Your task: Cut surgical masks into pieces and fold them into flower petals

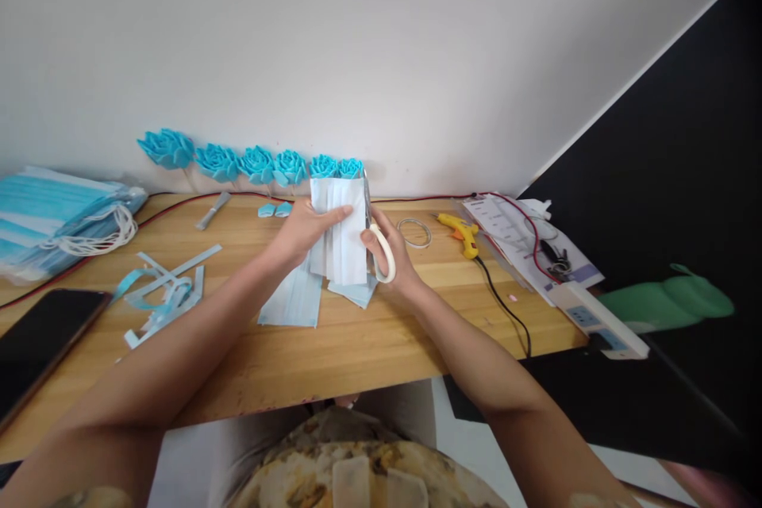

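Note:
My left hand (pixel 306 228) pinches an upright pleated face mask (pixel 341 226), white side toward me, above the wooden desk (pixel 357 341). My right hand (pixel 390 254) grips white-handled scissors (pixel 381 246), whose blades run up along the mask's right edge. Under the hands lie flat pale-blue mask pieces (pixel 293 300) on the desk.
A row of blue fabric roses (pixel 250 163) leans on the wall. A stack of blue masks (pixel 56 218) is far left, cut strips (pixel 163 290) and a dark phone (pixel 41 341) near left. A yellow glue gun (pixel 459 232), wire ring (pixel 415 232), papers and a power strip (pixel 595 319) lie right.

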Action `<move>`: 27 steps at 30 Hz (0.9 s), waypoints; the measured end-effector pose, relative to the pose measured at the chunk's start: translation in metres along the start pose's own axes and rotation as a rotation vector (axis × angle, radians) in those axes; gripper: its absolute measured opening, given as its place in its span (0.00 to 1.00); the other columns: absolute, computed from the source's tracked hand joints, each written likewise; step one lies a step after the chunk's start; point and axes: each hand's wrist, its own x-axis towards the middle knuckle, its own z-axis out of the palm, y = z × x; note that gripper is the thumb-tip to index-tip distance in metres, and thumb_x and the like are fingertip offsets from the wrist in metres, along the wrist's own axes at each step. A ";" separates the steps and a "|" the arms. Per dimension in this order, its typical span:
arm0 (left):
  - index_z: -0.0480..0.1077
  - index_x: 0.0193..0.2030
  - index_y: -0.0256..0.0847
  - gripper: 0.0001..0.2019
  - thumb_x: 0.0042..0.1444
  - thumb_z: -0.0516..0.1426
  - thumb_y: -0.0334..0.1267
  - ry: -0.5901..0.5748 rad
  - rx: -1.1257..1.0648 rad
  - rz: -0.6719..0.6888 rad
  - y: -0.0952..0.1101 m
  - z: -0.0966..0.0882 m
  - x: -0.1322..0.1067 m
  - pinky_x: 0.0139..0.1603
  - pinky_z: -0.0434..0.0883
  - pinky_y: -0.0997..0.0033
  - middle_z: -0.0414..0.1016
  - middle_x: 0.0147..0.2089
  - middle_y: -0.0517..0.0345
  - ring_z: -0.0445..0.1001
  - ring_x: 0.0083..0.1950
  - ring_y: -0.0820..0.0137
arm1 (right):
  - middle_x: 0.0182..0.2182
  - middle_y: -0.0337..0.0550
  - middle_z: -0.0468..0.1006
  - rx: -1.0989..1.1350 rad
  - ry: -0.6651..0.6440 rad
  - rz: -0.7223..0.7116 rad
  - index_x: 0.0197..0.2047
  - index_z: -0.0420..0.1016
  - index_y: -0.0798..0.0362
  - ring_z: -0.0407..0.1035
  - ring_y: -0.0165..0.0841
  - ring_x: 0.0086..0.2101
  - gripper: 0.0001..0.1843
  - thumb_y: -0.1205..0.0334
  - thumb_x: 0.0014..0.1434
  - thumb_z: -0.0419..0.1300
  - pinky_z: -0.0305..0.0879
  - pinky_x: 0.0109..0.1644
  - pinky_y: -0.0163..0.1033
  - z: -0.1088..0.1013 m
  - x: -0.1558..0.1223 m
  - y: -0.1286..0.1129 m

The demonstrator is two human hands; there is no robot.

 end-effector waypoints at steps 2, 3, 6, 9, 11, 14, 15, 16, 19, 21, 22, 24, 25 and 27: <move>0.77 0.40 0.35 0.23 0.39 0.73 0.46 0.008 -0.002 -0.005 0.000 0.000 0.000 0.42 0.78 0.61 0.82 0.45 0.44 0.81 0.44 0.55 | 0.27 0.40 0.73 0.001 -0.006 0.014 0.67 0.64 0.44 0.70 0.40 0.31 0.45 0.30 0.53 0.64 0.68 0.31 0.44 0.000 0.000 0.000; 0.77 0.40 0.35 0.23 0.39 0.73 0.46 0.010 -0.003 -0.006 0.000 0.000 0.000 0.42 0.78 0.61 0.82 0.46 0.44 0.81 0.44 0.55 | 0.28 0.40 0.73 0.000 -0.008 0.020 0.67 0.64 0.44 0.70 0.40 0.31 0.45 0.30 0.53 0.64 0.68 0.31 0.44 0.000 0.000 0.000; 0.77 0.39 0.36 0.23 0.39 0.73 0.46 0.009 -0.004 -0.003 0.000 0.000 0.000 0.41 0.78 0.62 0.82 0.45 0.45 0.81 0.44 0.56 | 0.28 0.40 0.74 -0.008 -0.004 0.026 0.67 0.64 0.44 0.69 0.39 0.30 0.45 0.30 0.53 0.64 0.67 0.31 0.43 -0.001 0.000 0.001; 0.77 0.38 0.36 0.23 0.38 0.73 0.46 0.010 -0.002 -0.008 0.000 0.001 -0.001 0.42 0.79 0.61 0.83 0.44 0.46 0.81 0.44 0.55 | 0.28 0.40 0.73 -0.011 0.018 0.018 0.67 0.65 0.46 0.67 0.37 0.29 0.46 0.30 0.53 0.64 0.65 0.30 0.42 0.000 0.000 0.002; 0.77 0.38 0.36 0.23 0.38 0.73 0.46 0.011 -0.007 -0.014 0.000 0.001 -0.001 0.43 0.79 0.61 0.83 0.43 0.47 0.81 0.44 0.55 | 0.27 0.39 0.72 -0.010 0.022 0.020 0.66 0.65 0.47 0.66 0.37 0.28 0.46 0.31 0.52 0.65 0.63 0.29 0.41 0.000 0.000 0.003; 0.77 0.39 0.35 0.23 0.38 0.73 0.46 0.011 -0.009 -0.008 0.001 0.000 -0.001 0.44 0.79 0.60 0.83 0.44 0.46 0.81 0.44 0.56 | 0.24 0.37 0.70 -0.002 0.020 0.025 0.66 0.65 0.48 0.64 0.34 0.25 0.46 0.31 0.52 0.66 0.62 0.26 0.40 0.000 0.000 0.003; 0.77 0.40 0.35 0.24 0.38 0.73 0.46 0.014 -0.007 0.000 0.001 0.000 0.000 0.44 0.79 0.60 0.83 0.44 0.46 0.81 0.44 0.56 | 0.23 0.36 0.69 0.009 0.019 0.024 0.67 0.65 0.49 0.63 0.33 0.24 0.46 0.32 0.53 0.66 0.61 0.25 0.39 0.000 0.001 0.003; 0.77 0.40 0.35 0.24 0.38 0.73 0.46 0.016 -0.004 0.008 0.001 -0.001 0.000 0.45 0.79 0.60 0.82 0.45 0.46 0.81 0.45 0.56 | 0.23 0.35 0.68 0.024 0.016 0.023 0.67 0.65 0.49 0.62 0.32 0.23 0.46 0.32 0.53 0.66 0.60 0.24 0.38 0.000 0.001 0.003; 0.77 0.42 0.35 0.25 0.40 0.72 0.48 0.004 0.001 0.027 -0.001 -0.002 0.002 0.45 0.78 0.61 0.82 0.46 0.44 0.81 0.45 0.56 | 0.22 0.33 0.67 0.068 0.002 0.022 0.67 0.65 0.49 0.60 0.28 0.20 0.45 0.34 0.53 0.67 0.58 0.22 0.36 0.000 0.002 0.003; 0.77 0.42 0.35 0.24 0.41 0.72 0.48 -0.010 0.006 0.030 -0.001 -0.003 0.002 0.45 0.78 0.61 0.82 0.46 0.44 0.81 0.44 0.56 | 0.22 0.32 0.67 0.088 0.007 0.019 0.67 0.65 0.49 0.60 0.28 0.19 0.45 0.36 0.52 0.69 0.57 0.21 0.35 0.001 0.002 0.004; 0.77 0.42 0.35 0.24 0.42 0.72 0.48 -0.010 0.008 0.031 0.000 -0.003 0.001 0.44 0.78 0.61 0.82 0.45 0.45 0.80 0.44 0.56 | 0.22 0.32 0.67 0.098 0.008 0.019 0.67 0.65 0.49 0.60 0.27 0.19 0.45 0.36 0.52 0.69 0.56 0.21 0.35 0.001 0.002 0.004; 0.77 0.40 0.35 0.23 0.41 0.72 0.48 -0.003 0.009 0.035 0.001 -0.002 0.000 0.44 0.78 0.61 0.82 0.44 0.45 0.80 0.43 0.57 | 0.22 0.31 0.67 0.119 0.010 0.024 0.67 0.65 0.49 0.59 0.27 0.19 0.45 0.37 0.53 0.69 0.57 0.21 0.35 0.001 0.001 0.005; 0.77 0.39 0.36 0.22 0.41 0.72 0.48 0.001 0.011 0.038 0.002 -0.001 0.000 0.44 0.79 0.61 0.82 0.44 0.45 0.80 0.43 0.56 | 0.22 0.31 0.67 0.128 0.007 0.031 0.67 0.65 0.49 0.59 0.27 0.19 0.45 0.37 0.53 0.69 0.57 0.21 0.35 0.001 0.001 0.006; 0.76 0.39 0.36 0.22 0.41 0.72 0.48 0.003 0.016 0.046 0.004 -0.001 -0.001 0.43 0.79 0.60 0.82 0.44 0.45 0.80 0.43 0.56 | 0.22 0.31 0.68 0.137 0.007 0.045 0.67 0.65 0.49 0.60 0.26 0.19 0.44 0.36 0.53 0.68 0.58 0.21 0.35 0.001 0.001 0.007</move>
